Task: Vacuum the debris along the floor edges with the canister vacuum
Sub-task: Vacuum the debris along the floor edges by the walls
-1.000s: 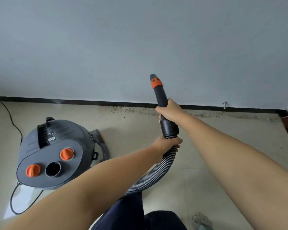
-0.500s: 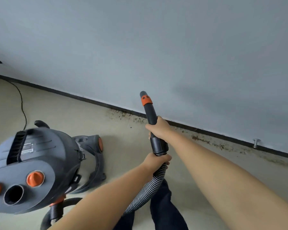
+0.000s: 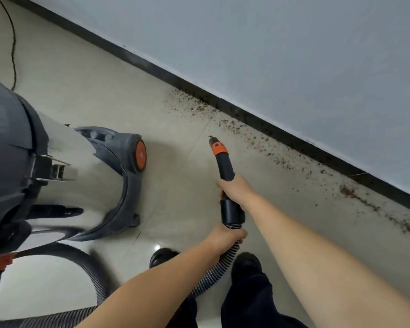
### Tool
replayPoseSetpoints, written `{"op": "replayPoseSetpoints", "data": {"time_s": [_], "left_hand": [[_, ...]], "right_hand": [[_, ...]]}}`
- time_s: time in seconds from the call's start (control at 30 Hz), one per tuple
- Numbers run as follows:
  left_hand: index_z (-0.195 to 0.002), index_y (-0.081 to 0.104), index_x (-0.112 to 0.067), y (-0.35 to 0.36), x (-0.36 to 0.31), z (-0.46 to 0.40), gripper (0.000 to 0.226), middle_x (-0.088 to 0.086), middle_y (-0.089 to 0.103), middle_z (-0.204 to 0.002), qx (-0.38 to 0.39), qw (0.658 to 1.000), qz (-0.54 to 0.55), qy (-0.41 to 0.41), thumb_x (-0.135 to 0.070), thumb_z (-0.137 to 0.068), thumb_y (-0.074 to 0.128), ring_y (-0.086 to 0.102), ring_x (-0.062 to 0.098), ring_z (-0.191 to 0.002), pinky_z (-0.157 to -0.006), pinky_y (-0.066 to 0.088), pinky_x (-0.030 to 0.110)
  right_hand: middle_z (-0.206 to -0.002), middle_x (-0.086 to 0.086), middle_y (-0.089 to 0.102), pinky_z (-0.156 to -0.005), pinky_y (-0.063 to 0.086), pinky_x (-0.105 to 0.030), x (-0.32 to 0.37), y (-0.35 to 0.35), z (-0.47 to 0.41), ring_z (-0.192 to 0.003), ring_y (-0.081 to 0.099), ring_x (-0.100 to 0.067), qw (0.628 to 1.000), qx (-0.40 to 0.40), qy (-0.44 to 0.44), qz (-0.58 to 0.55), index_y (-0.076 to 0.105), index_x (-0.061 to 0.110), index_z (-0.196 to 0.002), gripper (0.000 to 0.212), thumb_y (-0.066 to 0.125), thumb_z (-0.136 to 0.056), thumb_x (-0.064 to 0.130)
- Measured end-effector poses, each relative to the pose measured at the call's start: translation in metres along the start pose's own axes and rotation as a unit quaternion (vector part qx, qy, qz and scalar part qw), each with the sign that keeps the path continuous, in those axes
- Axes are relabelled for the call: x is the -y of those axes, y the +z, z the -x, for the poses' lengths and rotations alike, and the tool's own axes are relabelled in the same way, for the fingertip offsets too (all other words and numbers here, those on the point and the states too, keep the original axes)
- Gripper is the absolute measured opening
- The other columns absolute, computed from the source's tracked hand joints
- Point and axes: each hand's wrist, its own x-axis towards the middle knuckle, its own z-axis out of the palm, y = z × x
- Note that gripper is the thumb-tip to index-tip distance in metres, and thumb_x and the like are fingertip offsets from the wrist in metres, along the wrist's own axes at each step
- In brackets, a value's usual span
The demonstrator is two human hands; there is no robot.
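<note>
Gripping nozzle (image 3: pixel 223 162) — both hands, debris (image 3: pixel 253 140) beyond

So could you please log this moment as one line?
right hand grips nozzle | left hand grips hose | debris unvacuumed

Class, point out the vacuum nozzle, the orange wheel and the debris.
vacuum nozzle (image 3: pixel 219 149), head view, orange collar near the tip.
orange wheel (image 3: pixel 140 154), head view, wheel face.
debris (image 3: pixel 258 139), head view, specks beside the baseboard.
</note>
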Motion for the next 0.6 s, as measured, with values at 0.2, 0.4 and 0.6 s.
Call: {"op": "replayPoseSetpoints", "data": {"time_s": [0.2, 0.4, 0.6], "left_hand": [[-0.089, 0.058, -0.011, -0.020, 0.016, -0.095, 0.012, 0.005, 0.059, -0.070, -0.036, 0.998, 0.053, 0.002, -0.012, -0.079, 0.065, 0.055, 0.015, -0.057, -0.054, 0.047, 0.023], [-0.091, 0.058, -0.008, -0.025, 0.018, -0.153, 0.015, 0.004, 0.059, -0.065, -0.020, 0.991, 0.127, 0.022, -0.015, -0.081, 0.067, 0.057, 0.017, -0.054, -0.056, 0.049, 0.026], [-0.089, 0.055, -0.008, -0.037, -0.008, -0.150, 0.019, 0.006, 0.060, -0.066, 0.033, 0.988, 0.142, 0.054, -0.021, -0.084, 0.067, 0.059, 0.018, -0.053, -0.056, 0.052, 0.027]], "right_hand": [[-0.072, -0.014, 0.060, -0.058, 0.053, -0.031, -0.024, 0.027, -0.091, -0.057, 0.060, -0.027, 0.999, 0.034, -0.035, 0.017, 0.045, 0.009, -0.098, 0.018, 0.056, -0.084, 0.014], [-0.072, -0.010, 0.063, -0.081, 0.058, -0.046, -0.018, 0.047, -0.151, -0.070, 0.065, -0.029, 0.981, 0.050, -0.064, 0.174, 0.044, 0.012, -0.094, 0.017, 0.057, -0.087, 0.019], [-0.076, -0.012, 0.064, -0.043, 0.053, -0.028, 0.015, 0.033, -0.150, -0.046, 0.067, -0.019, 0.983, 0.062, -0.055, 0.163, 0.045, 0.008, -0.092, 0.015, 0.058, -0.089, 0.015]]}}
